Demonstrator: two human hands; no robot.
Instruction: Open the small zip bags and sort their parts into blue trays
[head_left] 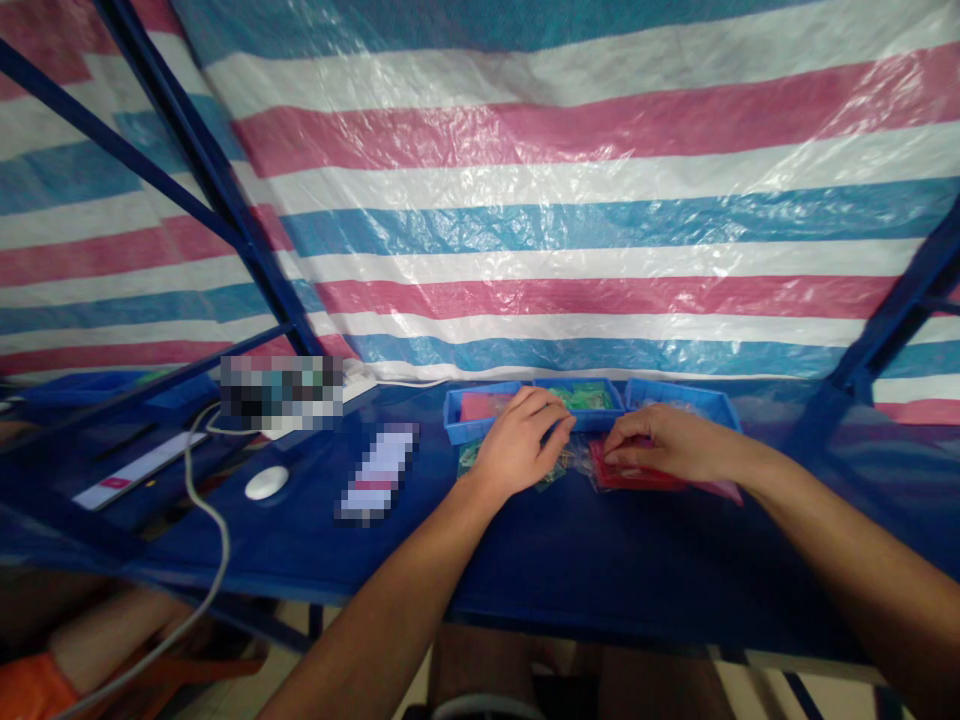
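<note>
My left hand (523, 438) hovers at the front of the left blue bin (457, 433), fingers stretched forward and thumb apart; nothing shows in it. Green pieces resembling circuit boards (553, 474) lie on the table under and beside this hand. My right hand (664, 442) is bent over a pile of red plastic packets (649, 481), thumb and fingers closed at the edge of one packet. Between the hands lies some clear plastic (579, 456). Green pieces (589, 396) fill the middle blue bin (600, 420). Behind my right hand stands the right blue bin (720, 405).
On the blue table (570, 560), a phone (379, 470) and a white mouse-like object (267, 483) lie to the left. A white cable (217, 520) hangs over the front edge. Blue metal posts (277, 290) frame a striped plastic sheet (600, 220). Another person's arm (112, 635) is at lower left.
</note>
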